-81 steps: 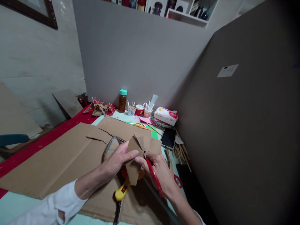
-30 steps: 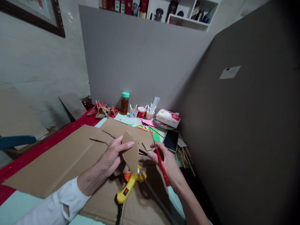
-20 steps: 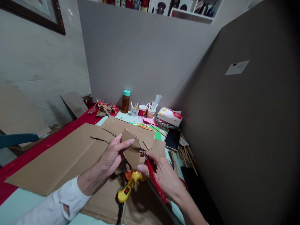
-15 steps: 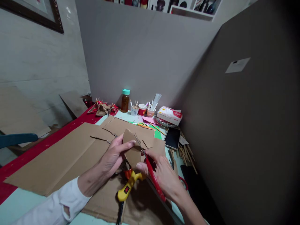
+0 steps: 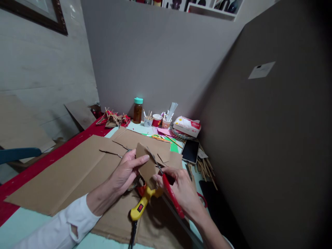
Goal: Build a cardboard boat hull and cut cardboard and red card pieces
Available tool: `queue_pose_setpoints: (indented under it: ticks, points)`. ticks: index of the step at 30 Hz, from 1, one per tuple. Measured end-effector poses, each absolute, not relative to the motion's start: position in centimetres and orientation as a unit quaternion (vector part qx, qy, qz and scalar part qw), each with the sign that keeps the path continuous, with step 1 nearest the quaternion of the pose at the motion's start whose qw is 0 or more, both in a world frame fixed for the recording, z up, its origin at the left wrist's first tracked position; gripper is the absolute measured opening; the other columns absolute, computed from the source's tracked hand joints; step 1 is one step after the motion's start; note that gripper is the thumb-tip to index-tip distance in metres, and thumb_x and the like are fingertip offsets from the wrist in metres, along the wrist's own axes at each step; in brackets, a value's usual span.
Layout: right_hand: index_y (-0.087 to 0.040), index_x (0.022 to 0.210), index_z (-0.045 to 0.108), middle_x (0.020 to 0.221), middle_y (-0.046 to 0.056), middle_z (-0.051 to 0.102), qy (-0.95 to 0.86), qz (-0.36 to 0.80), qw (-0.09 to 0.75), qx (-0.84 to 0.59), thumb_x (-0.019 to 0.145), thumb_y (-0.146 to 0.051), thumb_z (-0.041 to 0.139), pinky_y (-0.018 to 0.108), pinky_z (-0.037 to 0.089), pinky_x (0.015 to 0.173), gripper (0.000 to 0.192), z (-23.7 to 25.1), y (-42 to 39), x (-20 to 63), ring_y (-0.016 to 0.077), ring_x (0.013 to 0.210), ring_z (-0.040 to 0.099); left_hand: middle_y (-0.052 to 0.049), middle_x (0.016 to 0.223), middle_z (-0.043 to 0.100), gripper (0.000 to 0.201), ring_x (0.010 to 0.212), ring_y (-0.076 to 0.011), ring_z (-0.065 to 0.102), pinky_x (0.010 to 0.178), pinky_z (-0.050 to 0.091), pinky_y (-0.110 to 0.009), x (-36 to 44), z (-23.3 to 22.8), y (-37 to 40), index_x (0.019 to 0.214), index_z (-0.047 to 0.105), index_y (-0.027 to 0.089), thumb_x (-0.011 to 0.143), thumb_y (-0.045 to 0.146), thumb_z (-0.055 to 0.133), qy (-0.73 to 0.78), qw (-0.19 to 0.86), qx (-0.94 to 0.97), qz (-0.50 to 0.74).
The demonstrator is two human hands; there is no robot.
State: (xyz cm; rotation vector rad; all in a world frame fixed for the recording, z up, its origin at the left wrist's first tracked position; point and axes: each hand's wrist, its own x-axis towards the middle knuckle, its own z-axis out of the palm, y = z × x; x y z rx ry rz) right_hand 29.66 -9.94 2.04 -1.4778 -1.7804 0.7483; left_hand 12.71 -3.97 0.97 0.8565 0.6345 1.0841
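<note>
The left hand point(image 5: 126, 172) pinches a small cardboard piece point(image 5: 145, 163), thumb on top and fingers tucked behind it where I can't see them. The piece is held up above the big cardboard sheet point(image 5: 64, 173) on the table. The right hand point(image 5: 181, 188) is closed around red scissors point(image 5: 169, 192). The blades go into the piece's right edge, but they are thin and dark, so I can't tell how far apart they are. The hand hides part of the handles. A yellow glue gun point(image 5: 140, 207) lies just under both hands, and its tip is hidden behind the piece. A phone point(image 5: 190, 151) lies near the sticks point(image 5: 203, 167), some of them lost in the dark at the right.
</note>
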Motion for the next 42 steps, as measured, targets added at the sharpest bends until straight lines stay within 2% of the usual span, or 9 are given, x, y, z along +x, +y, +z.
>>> queue_pose_setpoints:
  ticks: [7, 14, 20, 22, 25, 28, 32, 37, 42]
  points:
    - [-0.015, 0.074, 0.066, 0.059, -0.004, 0.047, -0.685, 0.293, 0.328, -0.58, 0.083, -0.052, 0.069, 0.023, 0.029, 0.054, 0.038, 1.9, -9.5, 30.1, 0.0114, 0.058, 0.037, -0.009, 0.099, 0.078, 0.028, 0.087, -0.022, 0.071, 0.079, 0.054, -0.03, 13.1, 0.2, -4.1, 0.104, 0.07, 0.014, 0.077, 0.021, 0.078, 0.262, 0.718, 0.427, 0.483]
    - [-0.015, 0.066, 0.062, 0.057, -0.004, 0.046, -0.69, 0.295, 0.327, -0.574, 0.084, -0.056, 0.067, 0.023, 0.03, 0.053, 0.045, 2.1, -9.7, 30.2, 0.0115, 0.058, 0.038, -0.01, 0.106, 0.076, 0.035, 0.096, -0.0248, 0.07, 0.083, 0.054, -0.033, 13.0, 0.2, -4.4, 0.112, 0.069, 0.015, 0.079, 0.023, 0.077, 0.236, 0.731, 0.44, 0.464]
    - [-0.013, 0.057, 0.059, 0.055, -0.004, 0.036, -0.703, 0.279, 0.328, -0.566, 0.084, -0.058, 0.067, 0.022, 0.026, 0.05, 0.053, 1.8, -9.3, 30.2, 0.0094, 0.055, 0.033, -0.006, 0.087, 0.074, 0.024, 0.078, -0.0192, 0.067, 0.075, 0.052, -0.03, 13.8, -0.5, -5.1, 0.093, 0.07, 0.015, 0.074, 0.026, 0.08, 0.265, 0.737, 0.464, 0.414]
    - [-0.013, 0.063, 0.064, 0.055, -0.003, 0.042, -0.688, 0.286, 0.337, -0.576, 0.08, -0.06, 0.069, 0.022, 0.029, 0.05, 0.051, 1.9, -9.1, 30.6, 0.0105, 0.055, 0.04, -0.005, 0.087, 0.074, 0.024, 0.079, -0.0189, 0.067, 0.075, 0.051, -0.029, 14.1, -0.7, -5.4, 0.094, 0.071, 0.015, 0.074, 0.026, 0.08, 0.263, 0.746, 0.467, 0.396]
    - [-0.015, 0.077, 0.068, 0.057, -0.002, 0.052, -0.619, 0.309, 0.403, -0.6, 0.082, -0.062, 0.066, 0.023, 0.034, 0.048, 0.047, 2.0, -8.8, 31.6, 0.0118, 0.051, 0.045, -0.006, 0.091, 0.074, 0.032, 0.08, -0.0182, 0.066, 0.074, 0.051, -0.027, 14.2, -0.3, -5.7, 0.103, 0.071, 0.014, 0.074, 0.026, 0.08, 0.269, 0.763, 0.452, 0.377]
    - [-0.017, 0.09, 0.065, 0.058, -0.004, 0.051, -0.547, 0.366, 0.472, -0.587, 0.083, -0.061, 0.064, 0.023, 0.034, 0.043, 0.045, 2.1, -8.4, 32.5, 0.0108, 0.044, 0.043, -0.007, 0.089, 0.074, 0.03, 0.076, -0.016, 0.065, 0.069, 0.05, -0.024, 13.7, 0.6, -5.6, 0.101, 0.07, 0.014, 0.074, 0.026, 0.079, 0.277, 0.764, 0.442, 0.379]
    - [-0.015, 0.108, 0.058, 0.063, -0.005, 0.054, -0.547, 0.391, 0.494, -0.551, 0.074, -0.056, 0.075, 0.024, 0.042, 0.049, 0.056, 2.4, -8.1, 32.8, 0.0129, 0.052, 0.052, -0.007, 0.084, 0.075, 0.02, 0.071, -0.0157, 0.065, 0.066, 0.051, -0.024, 12.9, 1.5, -5.3, 0.095, 0.069, 0.015, 0.078, 0.025, 0.074, 0.265, 0.769, 0.437, 0.384]
    - [-0.016, 0.109, 0.057, 0.07, -0.004, 0.055, -0.554, 0.419, 0.486, -0.531, 0.075, -0.059, 0.074, 0.025, 0.045, 0.054, 0.058, 2.7, -8.3, 32.3, 0.013, 0.057, 0.054, -0.007, 0.084, 0.076, 0.027, 0.072, -0.0159, 0.067, 0.066, 0.054, -0.024, 12.8, 1.3, -4.9, 0.107, 0.066, 0.016, 0.082, 0.023, 0.072, 0.251, 0.769, 0.44, 0.389]
    - [-0.018, 0.11, 0.057, 0.077, -0.001, 0.06, -0.536, 0.488, 0.485, -0.489, 0.077, -0.055, 0.076, 0.026, 0.048, 0.06, 0.054, 2.5, -8.9, 31.3, 0.0142, 0.063, 0.058, -0.007, 0.108, 0.075, 0.034, 0.086, -0.0185, 0.071, 0.077, 0.056, -0.028, 13.3, 0.5, -4.7, 0.114, 0.064, 0.02, 0.082, 0.023, 0.075, 0.259, 0.748, 0.458, 0.405]
